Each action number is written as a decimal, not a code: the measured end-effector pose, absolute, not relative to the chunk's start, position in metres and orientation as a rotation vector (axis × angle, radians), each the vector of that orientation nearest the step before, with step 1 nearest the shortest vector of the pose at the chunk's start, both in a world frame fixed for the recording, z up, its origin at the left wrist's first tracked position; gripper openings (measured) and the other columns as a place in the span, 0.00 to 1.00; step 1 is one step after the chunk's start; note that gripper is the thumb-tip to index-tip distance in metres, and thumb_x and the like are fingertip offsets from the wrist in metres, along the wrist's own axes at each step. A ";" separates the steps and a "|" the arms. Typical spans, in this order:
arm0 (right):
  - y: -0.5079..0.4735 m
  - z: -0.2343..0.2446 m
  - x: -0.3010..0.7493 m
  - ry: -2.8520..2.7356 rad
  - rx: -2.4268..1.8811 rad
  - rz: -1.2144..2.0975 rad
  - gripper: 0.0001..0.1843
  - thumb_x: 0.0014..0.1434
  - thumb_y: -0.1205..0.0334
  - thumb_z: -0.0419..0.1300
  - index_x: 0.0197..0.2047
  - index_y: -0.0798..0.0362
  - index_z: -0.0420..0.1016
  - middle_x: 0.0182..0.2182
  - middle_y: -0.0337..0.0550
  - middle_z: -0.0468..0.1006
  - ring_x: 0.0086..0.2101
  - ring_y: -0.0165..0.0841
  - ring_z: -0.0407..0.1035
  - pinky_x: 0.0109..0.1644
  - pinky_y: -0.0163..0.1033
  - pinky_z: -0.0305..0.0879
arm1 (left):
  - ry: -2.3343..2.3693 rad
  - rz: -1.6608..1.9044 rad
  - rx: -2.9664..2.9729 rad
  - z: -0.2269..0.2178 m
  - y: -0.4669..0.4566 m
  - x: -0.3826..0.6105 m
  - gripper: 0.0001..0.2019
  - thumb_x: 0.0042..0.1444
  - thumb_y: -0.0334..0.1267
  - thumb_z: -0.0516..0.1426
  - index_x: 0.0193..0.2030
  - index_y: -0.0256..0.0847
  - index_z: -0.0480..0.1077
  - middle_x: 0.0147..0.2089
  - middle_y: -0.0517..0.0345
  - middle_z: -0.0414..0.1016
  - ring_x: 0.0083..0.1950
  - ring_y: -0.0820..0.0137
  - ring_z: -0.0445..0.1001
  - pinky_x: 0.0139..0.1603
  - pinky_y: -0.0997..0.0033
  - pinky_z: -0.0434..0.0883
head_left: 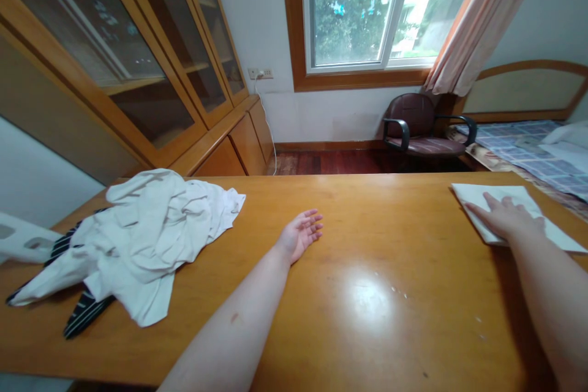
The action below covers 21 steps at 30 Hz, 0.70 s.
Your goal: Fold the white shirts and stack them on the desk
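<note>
My left hand [301, 234] rests on the wooden table [358, 294], palm turned up, fingers stretched out and holding nothing. It lies right of a heap of crumpled white garments [147, 233]. My right hand [505, 217] lies flat, fingers spread, on a folded white cloth [549, 226] at the table's far right. A dark striped garment [85, 309] pokes out from under the white heap.
A white object [21, 239] sits at the table's left edge. Glass-door wooden cabinets [151, 67] line the left wall. Beyond the table stand a dark armchair [422, 128] under the window and a bed [533, 150] with a checked cover.
</note>
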State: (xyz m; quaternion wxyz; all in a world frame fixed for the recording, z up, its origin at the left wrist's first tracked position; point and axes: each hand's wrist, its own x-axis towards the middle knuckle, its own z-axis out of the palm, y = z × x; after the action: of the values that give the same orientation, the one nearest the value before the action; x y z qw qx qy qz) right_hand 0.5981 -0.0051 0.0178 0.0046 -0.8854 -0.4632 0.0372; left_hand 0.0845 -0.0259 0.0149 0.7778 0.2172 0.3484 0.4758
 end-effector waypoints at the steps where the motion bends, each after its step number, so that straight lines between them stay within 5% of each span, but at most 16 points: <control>1: -0.004 0.018 0.601 -1.460 -2.777 0.109 0.46 0.55 0.30 0.37 0.69 0.49 0.47 0.67 0.58 0.45 0.62 0.54 0.43 0.55 0.62 0.40 | 0.753 1.028 0.467 0.015 -0.026 0.085 0.13 0.51 0.31 0.55 0.44 0.36 0.69 0.42 0.49 0.74 0.35 0.71 0.74 0.37 0.70 0.71; 6: -0.003 0.018 0.604 -1.462 -2.812 0.108 0.44 0.56 0.31 0.38 0.69 0.48 0.46 0.67 0.58 0.44 0.63 0.52 0.43 0.55 0.61 0.40 | 0.757 1.018 0.467 0.014 -0.024 0.085 0.13 0.50 0.31 0.55 0.44 0.36 0.70 0.42 0.49 0.74 0.35 0.71 0.73 0.37 0.70 0.71; 10: 0.002 0.030 0.584 -1.361 -2.917 -0.065 0.39 0.58 0.37 0.48 0.66 0.53 0.57 0.66 0.62 0.46 0.63 0.55 0.39 0.53 0.61 0.43 | 0.757 1.022 0.466 0.011 -0.023 0.085 0.13 0.50 0.31 0.55 0.44 0.36 0.70 0.40 0.51 0.74 0.31 0.73 0.72 0.36 0.70 0.71; 13: 0.007 0.042 0.541 -1.472 -2.813 -0.001 0.35 0.54 0.46 0.58 0.59 0.61 0.66 0.59 0.70 0.60 0.55 0.55 0.57 0.48 0.53 0.53 | 0.770 1.019 0.463 0.010 -0.021 0.085 0.12 0.50 0.31 0.55 0.43 0.36 0.69 0.39 0.52 0.73 0.30 0.75 0.71 0.34 0.71 0.71; 16: 0.006 0.043 0.471 -1.580 -2.566 0.471 0.23 0.59 0.48 0.51 0.40 0.60 0.76 0.37 0.59 0.77 0.37 0.41 0.71 0.38 0.41 0.59 | 0.790 1.001 0.477 0.010 -0.020 0.084 0.13 0.49 0.31 0.55 0.43 0.37 0.69 0.38 0.53 0.72 0.26 0.78 0.67 0.23 0.79 0.65; 21: -0.018 0.023 0.352 -1.811 -2.195 0.525 0.21 0.59 0.47 0.50 0.25 0.52 0.71 0.23 0.44 0.74 0.26 0.34 0.67 0.28 0.36 0.53 | 0.823 1.009 0.459 0.013 -0.021 0.087 0.13 0.47 0.31 0.56 0.42 0.37 0.68 0.35 0.58 0.70 0.18 0.84 0.56 0.13 0.84 0.48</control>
State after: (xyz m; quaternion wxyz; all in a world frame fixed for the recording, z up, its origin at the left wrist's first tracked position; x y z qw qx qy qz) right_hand 0.3518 -0.0176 0.0227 0.1235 -0.7528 -0.6210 0.1799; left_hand 0.0867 -0.0214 0.0128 0.7710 0.2117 0.3796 0.4655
